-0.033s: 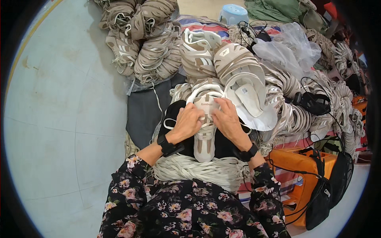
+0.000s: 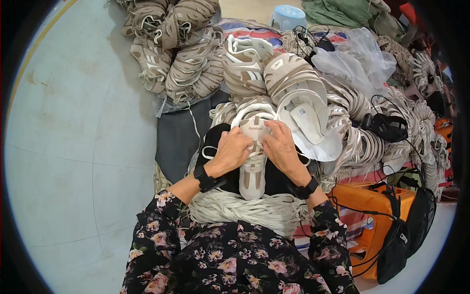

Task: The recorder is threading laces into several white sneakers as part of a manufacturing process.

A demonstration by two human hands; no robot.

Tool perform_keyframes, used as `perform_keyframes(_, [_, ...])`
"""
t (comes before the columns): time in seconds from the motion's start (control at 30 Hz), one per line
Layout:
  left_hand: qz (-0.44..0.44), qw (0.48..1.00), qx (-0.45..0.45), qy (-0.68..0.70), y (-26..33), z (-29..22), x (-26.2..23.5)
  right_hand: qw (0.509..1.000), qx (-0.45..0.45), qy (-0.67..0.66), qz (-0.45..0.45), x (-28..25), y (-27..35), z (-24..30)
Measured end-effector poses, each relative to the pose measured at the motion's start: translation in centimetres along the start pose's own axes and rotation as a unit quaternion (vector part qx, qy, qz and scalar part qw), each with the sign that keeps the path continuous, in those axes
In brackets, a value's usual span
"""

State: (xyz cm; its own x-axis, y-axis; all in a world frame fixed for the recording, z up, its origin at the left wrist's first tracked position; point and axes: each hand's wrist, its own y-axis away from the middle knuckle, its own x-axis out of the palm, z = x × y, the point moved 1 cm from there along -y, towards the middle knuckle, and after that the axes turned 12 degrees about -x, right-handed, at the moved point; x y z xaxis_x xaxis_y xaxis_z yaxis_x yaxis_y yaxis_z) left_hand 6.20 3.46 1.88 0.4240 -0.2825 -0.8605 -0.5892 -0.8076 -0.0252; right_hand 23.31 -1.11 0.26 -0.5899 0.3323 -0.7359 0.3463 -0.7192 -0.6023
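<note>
Just above the centre of the frame, a beige-and-white sneaker upper (image 2: 252, 171) lies over black fabric (image 2: 223, 134), its toe pointing to the lower edge and its pale tongue (image 2: 253, 126) toward the top. The left hand (image 2: 234, 148) and right hand (image 2: 280, 147) bend in over the eyestay from either side, fingers curled and well apart from being flat; whether they pinch the lace or only the edge cannot be told. A loop of white lace (image 2: 209, 152) stands out beside the left hand. The step in hand looks like lacing at the upper eyelets; the next move probably calls for steadying the tongue centrally while the lace is guided through without twisting. Below the toe lies a bundle of white laces (image 2: 245, 209), and nested stacks of similar uppers fill the upper left (image 2: 191, 61) and the right side (image 2: 360, 139).
</note>
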Motion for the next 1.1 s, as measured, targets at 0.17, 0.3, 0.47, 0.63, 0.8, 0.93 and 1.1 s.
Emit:
perform_keyframes(0.17, [-0.107, 0.982, 0.085, -0.132, 0.0, 0.0, 0.5, 0.971, 0.067, 0.17, -0.155, -4.6, -0.1, -4.3])
perform_keyframes(0.3, [-0.196, 0.975, 0.105, -0.002, -0.7, 0.2, -0.3, 0.986, 0.097, 0.056, -0.125, -4.8, 0.7, -4.0])
perform_keyframes(0.47, [-0.278, 0.95, 0.103, -0.1, 0.9, 2.8, -4.0, 0.964, 0.188, 0.132, -0.134, -6.9, 3.6, -8.2])
perform_keyframes(0.63, [-0.341, 0.925, -0.09, -0.14, 4.9, 13.9, -10.8, 0.916, 0.331, 0.212, -0.079, -11.8, 7.7, -12.9])
perform_keyframes(0.8, [-0.148, 0.987, -0.03, -0.062, 5.5, 12.2, -7.6, 0.967, 0.119, 0.194, -0.114, -9.7, 4.5, -4.2])
perform_keyframes(0.93, [-0.111, 0.981, -0.051, 0.149, 2.7, 9.1, -2.6, 0.982, 0.102, -0.111, 0.111, -4.0, 4.6, 2.1])
perform_keyframes(1.1, [0.028, 0.958, -0.095, 0.269, 0.9, 6.4, -0.3, 0.962, 0.087, -0.22, 0.134, -2.6, 6.1, 3.2])
